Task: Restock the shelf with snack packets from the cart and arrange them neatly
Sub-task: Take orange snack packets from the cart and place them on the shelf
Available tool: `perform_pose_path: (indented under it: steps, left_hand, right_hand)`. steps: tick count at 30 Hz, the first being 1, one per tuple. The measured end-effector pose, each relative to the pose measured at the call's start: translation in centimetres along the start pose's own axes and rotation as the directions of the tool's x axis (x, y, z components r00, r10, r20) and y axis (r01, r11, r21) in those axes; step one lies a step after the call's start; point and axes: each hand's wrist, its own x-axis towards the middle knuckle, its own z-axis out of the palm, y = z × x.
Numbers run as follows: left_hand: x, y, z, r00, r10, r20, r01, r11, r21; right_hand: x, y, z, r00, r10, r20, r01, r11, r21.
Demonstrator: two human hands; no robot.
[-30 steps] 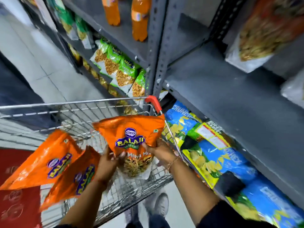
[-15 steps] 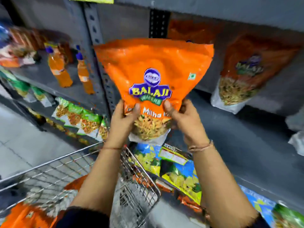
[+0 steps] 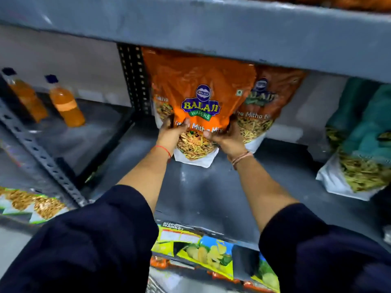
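Orange Balaji snack packet [image 3: 201, 102] stands upright on the grey shelf [image 3: 211, 191], its lower corners clasped by the left hand [image 3: 172, 132] and right hand [image 3: 225, 137], fingers curled around it. Matching packets [image 3: 262, 106] stand just behind; two orange bottles [image 3: 65, 102] stand well left.

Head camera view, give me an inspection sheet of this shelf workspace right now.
Surface: grey metal shelf, bare in front of the packets.
Job's things: orange Balaji packet upright, its base on the shelf; two more orange packets stand behind it.
Clutter: teal packets at right; two orange drink bottles in the left bay.
Hands: left hand and right hand grip the front packet's lower sides.
Cables: nothing seen.
Surroundings: upper shelf edge overhead; chip packets on the lower shelf.
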Motion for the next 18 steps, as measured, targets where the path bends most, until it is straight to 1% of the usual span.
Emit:
perform_pose_path:
  steps: [4,6,8,9,11,12,13,14,16,17,18]
  left_hand:
    - [1.3,-1.2,0.1,1.0,0.0,0.001,0.0,1.0,0.015]
    - [1.6,-1.7,0.1,1.0,-0.028,-0.012,0.028,1.0,0.007]
    - [1.0,-1.8,0.2,0.998,-0.049,-0.026,0.05,0.998,0.024]
    - [0.0,-1.8,-0.1,0.997,-0.056,-0.051,0.057,0.998,0.026]
    - [-3.0,-2.0,-1.6,0.985,-0.012,-0.17,0.01,1.0,-0.014]
    - [-5.3,-2.0,-2.7,0.97,0.021,-0.241,-0.034,0.998,-0.049]
    - [-8.2,-2.1,-3.9,0.953,0.046,-0.299,-0.071,0.995,-0.073]
    - [-11.5,-2.3,-5.0,0.941,0.05,-0.335,-0.085,0.992,-0.091]
    - [-19.1,-3.4,-8.8,0.916,-0.017,-0.401,-0.028,0.994,-0.106]
    - [-22.3,-4.0,-9.9,0.918,-0.058,-0.393,0.015,0.994,-0.112]
    - [-25.3,-4.8,-11.3,0.915,-0.137,-0.379,0.106,0.989,-0.102]
  right_hand:
    - [0.8,2.0,0.0,1.0,0.008,0.002,-0.008,0.995,-0.097]
    - [0.8,2.2,0.1,0.999,0.026,-0.041,-0.03,0.994,-0.105]
    - [0.3,2.4,0.1,0.992,0.027,-0.123,-0.036,0.997,-0.072]
    - [-0.6,2.5,0.3,0.985,0.013,-0.174,-0.026,0.997,-0.071]
    - [-3.6,3.2,1.6,0.953,-0.071,-0.293,0.023,0.986,-0.164]
    - [-5.8,3.6,2.8,0.938,-0.119,-0.327,0.049,0.975,-0.215]
    - [-8.3,4.1,4.2,0.931,-0.16,-0.327,0.082,0.967,-0.24]
    - [-11.0,4.3,5.8,0.946,-0.174,-0.275,0.11,0.966,-0.235]
    - [-17.2,4.9,10.6,0.991,-0.107,-0.079,0.098,0.989,-0.114]
    - [-19.4,5.5,12.0,0.998,-0.065,0.014,0.066,0.995,-0.075]
    - [-21.3,6.4,13.3,0.992,-0.024,0.124,0.033,0.997,-0.07]
